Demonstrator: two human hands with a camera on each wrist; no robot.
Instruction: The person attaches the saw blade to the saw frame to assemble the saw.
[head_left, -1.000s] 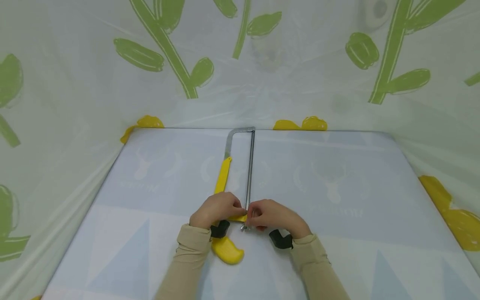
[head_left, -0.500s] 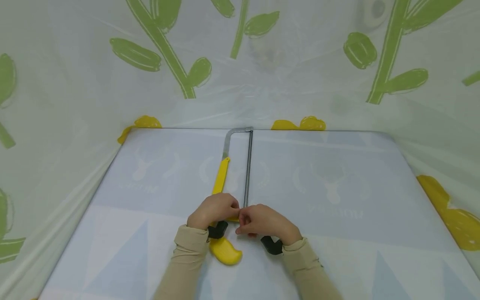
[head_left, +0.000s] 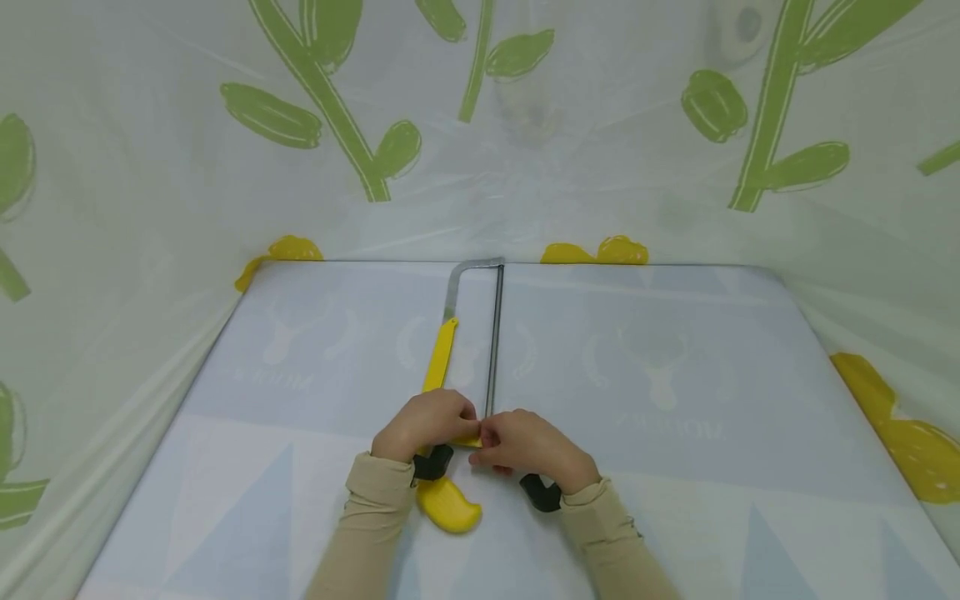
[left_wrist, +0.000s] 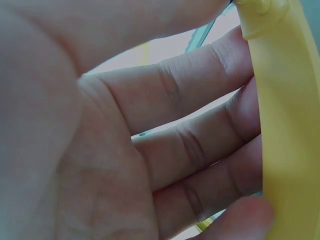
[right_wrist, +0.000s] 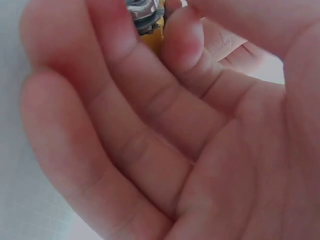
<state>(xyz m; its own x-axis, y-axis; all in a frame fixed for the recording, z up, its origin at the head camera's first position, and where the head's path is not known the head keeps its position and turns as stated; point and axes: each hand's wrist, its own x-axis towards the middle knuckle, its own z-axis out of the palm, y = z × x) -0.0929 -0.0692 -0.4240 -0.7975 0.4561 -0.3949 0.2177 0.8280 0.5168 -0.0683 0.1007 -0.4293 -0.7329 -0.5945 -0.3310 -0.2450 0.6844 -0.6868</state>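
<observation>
Hacksaw: It (head_left: 439,357) lies on its side on the pale table (head_left: 675,500), far end at the back edge, curved yellow handle (head_left: 450,506) nearest me.

Blade: A dark straight strip (head_left: 494,342) runs from the far corner toward me, its near end lost between my hands.

Left hand: Mine (head_left: 431,419) grips the yellow frame, the fingers (left_wrist: 185,90) lying close together with their tips curled in against it. A firm hold here, I judge, is what stops the saw twisting.

Right hand: Just beside the left, mine (head_left: 531,446) curls its fingers (right_wrist: 65,145) in, the foremost tips closed about a small metal fitting (right_wrist: 145,11). Where the thumb presses, I cannot tell.

Metal fitting: Set against yellow at the frame's near corner, it shows only in part, a bright piece over a dark ring. My judgement is that it calls for small, even finger movements, with no sideways tug on the blade.

Two hands, one corner: With my fingertips crowded together, one hand could easily block the other; better, to my mind, for the left to brace and the right alone to do the fine work.

Handle end: It rests on the table, support worth using; lifting it would likely upset the alignment.
</observation>
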